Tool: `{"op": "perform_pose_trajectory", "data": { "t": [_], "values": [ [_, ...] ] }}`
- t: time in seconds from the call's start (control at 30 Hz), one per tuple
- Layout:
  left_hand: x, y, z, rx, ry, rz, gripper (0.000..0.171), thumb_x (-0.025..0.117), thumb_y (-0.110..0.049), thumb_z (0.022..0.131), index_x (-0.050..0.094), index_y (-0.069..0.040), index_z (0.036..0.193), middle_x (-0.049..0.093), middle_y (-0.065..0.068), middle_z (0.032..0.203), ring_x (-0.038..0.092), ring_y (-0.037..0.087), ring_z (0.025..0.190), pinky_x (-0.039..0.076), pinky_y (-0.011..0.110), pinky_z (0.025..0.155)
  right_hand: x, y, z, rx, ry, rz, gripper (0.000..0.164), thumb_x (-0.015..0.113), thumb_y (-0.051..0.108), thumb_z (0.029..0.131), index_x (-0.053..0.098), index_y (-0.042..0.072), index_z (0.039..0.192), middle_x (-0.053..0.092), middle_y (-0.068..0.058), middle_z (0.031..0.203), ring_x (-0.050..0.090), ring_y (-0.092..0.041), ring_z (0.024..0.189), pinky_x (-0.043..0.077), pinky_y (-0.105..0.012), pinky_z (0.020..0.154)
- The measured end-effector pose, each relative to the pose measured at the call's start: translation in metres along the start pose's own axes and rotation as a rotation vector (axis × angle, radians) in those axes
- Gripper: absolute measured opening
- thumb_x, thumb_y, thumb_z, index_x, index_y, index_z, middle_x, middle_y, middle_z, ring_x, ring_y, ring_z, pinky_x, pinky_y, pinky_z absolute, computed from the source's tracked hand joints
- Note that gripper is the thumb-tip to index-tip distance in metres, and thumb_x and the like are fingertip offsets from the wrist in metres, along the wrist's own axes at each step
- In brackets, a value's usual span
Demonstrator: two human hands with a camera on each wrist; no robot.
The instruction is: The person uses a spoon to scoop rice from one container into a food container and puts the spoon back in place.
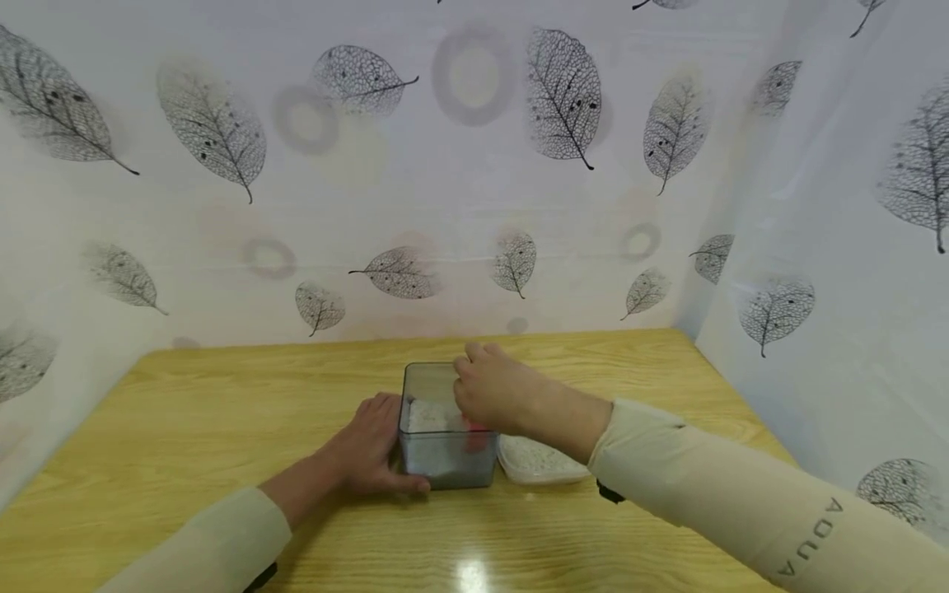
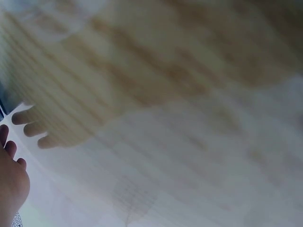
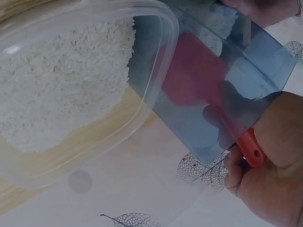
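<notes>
My right hand (image 1: 497,391) is over the right side of a grey see-through bin (image 1: 448,463) and grips the handle of a red scoop (image 3: 195,71). Through the bin's wall the scoop's broad end shows inside, tilted. White rice (image 1: 432,416) lies in the bin. My left hand (image 1: 371,449) rests against the bin's left side, its thumb stretched along the front and its fingers pointing away. A clear plastic tub (image 3: 163,61) of rice (image 3: 71,80) stands close to the bin's right, partly hidden by my right forearm in the head view. The left wrist view is blurred.
Everything stands on a wood-grain table (image 1: 245,403). White sheeting (image 1: 460,198) printed with dark leaves rises behind it and along both sides. My sleeved right forearm (image 1: 712,478) crosses above the right part of the table.
</notes>
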State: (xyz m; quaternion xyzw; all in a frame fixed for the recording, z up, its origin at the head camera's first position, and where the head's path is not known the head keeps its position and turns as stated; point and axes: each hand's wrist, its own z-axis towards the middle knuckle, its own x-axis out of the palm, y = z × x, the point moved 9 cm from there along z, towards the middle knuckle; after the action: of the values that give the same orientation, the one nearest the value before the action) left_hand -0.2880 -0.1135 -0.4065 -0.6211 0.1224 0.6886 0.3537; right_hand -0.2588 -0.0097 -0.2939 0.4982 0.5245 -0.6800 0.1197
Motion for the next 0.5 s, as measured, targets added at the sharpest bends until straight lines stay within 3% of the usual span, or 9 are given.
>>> {"op": "perform_pose_trajectory", "data": {
  "t": [0.5],
  "values": [
    [0.0026, 0.002, -0.0001, -0.005, 0.009, -0.006, 0.116, 0.061, -0.088, 0.068, 0.035, -0.008, 0.148, 0.049, 0.007, 0.14, 0.042, 0.024, 0.129, 0.033, 0.048, 0.112, 0.0079, -0.004, -0.0017, 0.033, -0.007, 0.186, 0.012, 0.063, 0.02, 0.096, 0.068, 0.013, 0.088, 0.058, -0.001, 0.093, 0.039, -0.017, 0.079, 0.039, -0.03, 0.066]
  ]
}}
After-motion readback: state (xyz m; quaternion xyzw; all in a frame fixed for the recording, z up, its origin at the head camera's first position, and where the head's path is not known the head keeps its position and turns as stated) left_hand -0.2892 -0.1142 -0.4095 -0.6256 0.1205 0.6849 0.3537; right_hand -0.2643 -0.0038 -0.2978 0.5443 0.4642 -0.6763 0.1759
